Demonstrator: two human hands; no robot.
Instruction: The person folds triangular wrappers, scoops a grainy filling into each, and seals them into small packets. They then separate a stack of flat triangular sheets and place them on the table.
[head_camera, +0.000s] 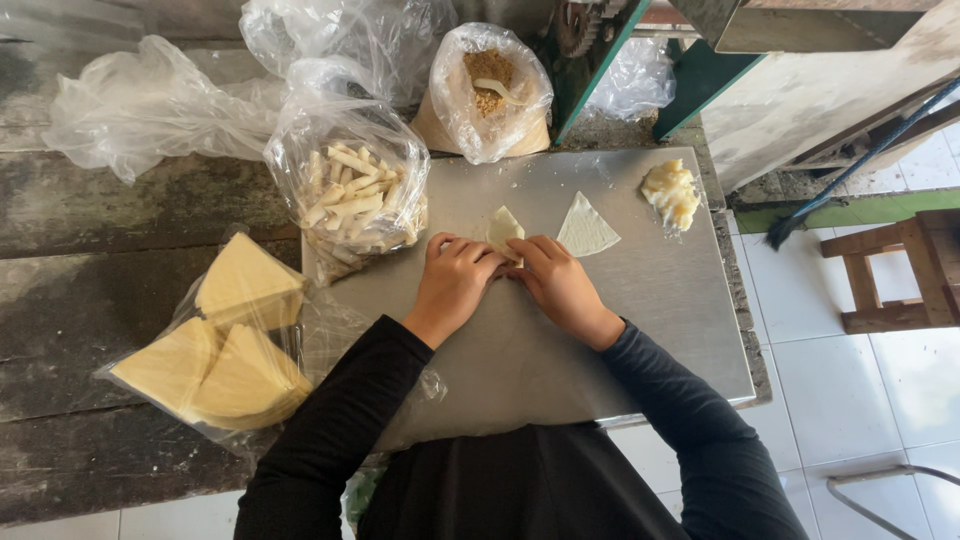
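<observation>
My left hand (452, 283) and my right hand (556, 283) meet at the middle of a metal sheet (650, 310), fingers pressed on a pale dough wrapper (503, 230) that is partly folded under them. A second flat triangular wrapper (586, 229) lies just right of it, apart from my hands. A lump of yellowish filling (672, 193) sits at the sheet's far right corner.
A clear bag of rolled pale sticks (352, 200) stands left of my hands. A bag with stacks of triangular wrappers (235, 345) lies at the left. A bag of brown crumbs (489, 90) stands behind. A wooden stool (895, 270) stands on the white tiled floor.
</observation>
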